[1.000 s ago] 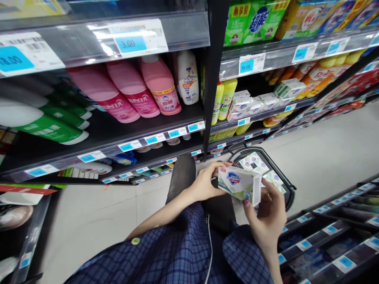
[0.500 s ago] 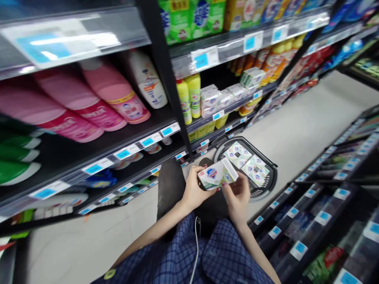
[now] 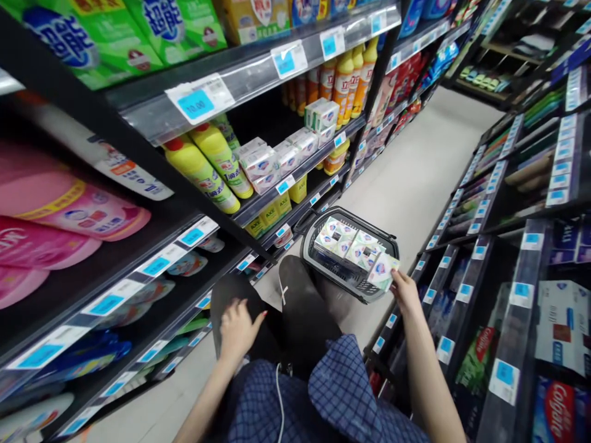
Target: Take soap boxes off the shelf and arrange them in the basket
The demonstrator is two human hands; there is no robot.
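My right hand (image 3: 405, 291) is closed on a white and green soap box (image 3: 383, 271), holding it at the near right rim of a grey shopping basket (image 3: 334, 269) on the floor. Several matching soap boxes (image 3: 347, 240) lie in the basket. My left hand (image 3: 237, 327) rests flat and open on my dark trouser knee (image 3: 235, 301), holding nothing. My blue checked sleeves and a white cable show at the bottom of the view.
Left shelves carry pink bottles (image 3: 55, 209), yellow bottles (image 3: 207, 169) and stacked soap boxes (image 3: 277, 157) with blue price tags. Right shelves (image 3: 517, 258) hold toothpaste boxes. A pale floor aisle (image 3: 415, 178) runs away between the shelves.
Both hands held the soap box near my lap. Now my left hand has let go and dropped to my knee, while my right hand has carried the box to the basket. The view swung right.
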